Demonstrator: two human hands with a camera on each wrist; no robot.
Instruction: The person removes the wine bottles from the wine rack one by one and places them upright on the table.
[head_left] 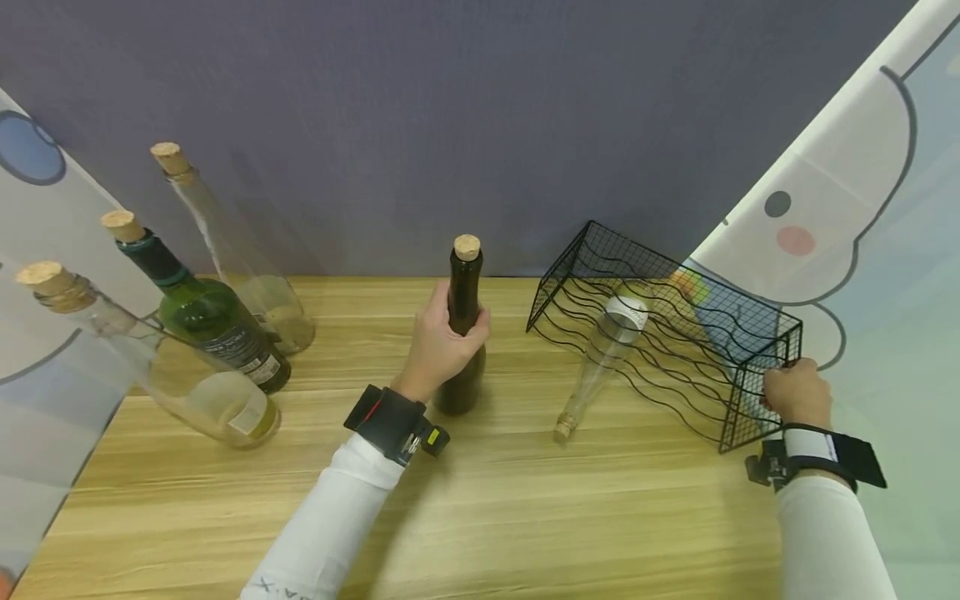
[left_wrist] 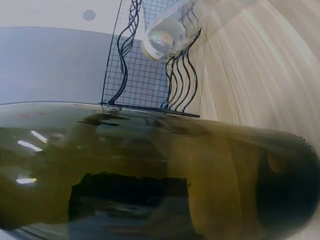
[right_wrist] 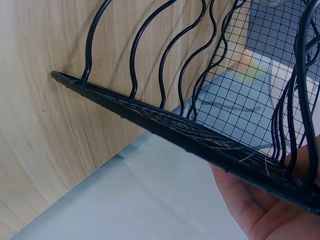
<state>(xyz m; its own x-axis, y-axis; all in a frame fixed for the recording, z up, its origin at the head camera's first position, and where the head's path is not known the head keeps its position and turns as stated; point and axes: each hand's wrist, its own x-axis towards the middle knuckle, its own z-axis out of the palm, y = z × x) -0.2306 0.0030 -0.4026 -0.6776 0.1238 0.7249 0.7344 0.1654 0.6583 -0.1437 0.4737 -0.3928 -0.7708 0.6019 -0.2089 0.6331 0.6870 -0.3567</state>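
My left hand (head_left: pixel 442 346) grips a dark corked wine bottle (head_left: pixel 462 379) around its neck and shoulder. The bottle is upright; whether its base touches the table I cannot tell. Its brown-green glass (left_wrist: pixel 150 155) fills the lower part of the left wrist view. At the right, my right hand (head_left: pixel 799 392) holds the mesh end of a black wire wine rack (head_left: pixel 738 417); in the right wrist view the fingers (right_wrist: pixel 250 200) are partly hidden behind that end. A clear corked bottle (head_left: pixel 603 350) lies in the rack, its neck pointing toward the front.
On the left of the wooden table (head_left: pixel 525 517) stand a green corked bottle (head_left: pixel 213 321) and two clear corked bottles, one behind (head_left: pixel 266 292) and one in front (head_left: pixel 202 396). A grey backdrop (head_left: pixel 450 125) rises along the table's back edge.
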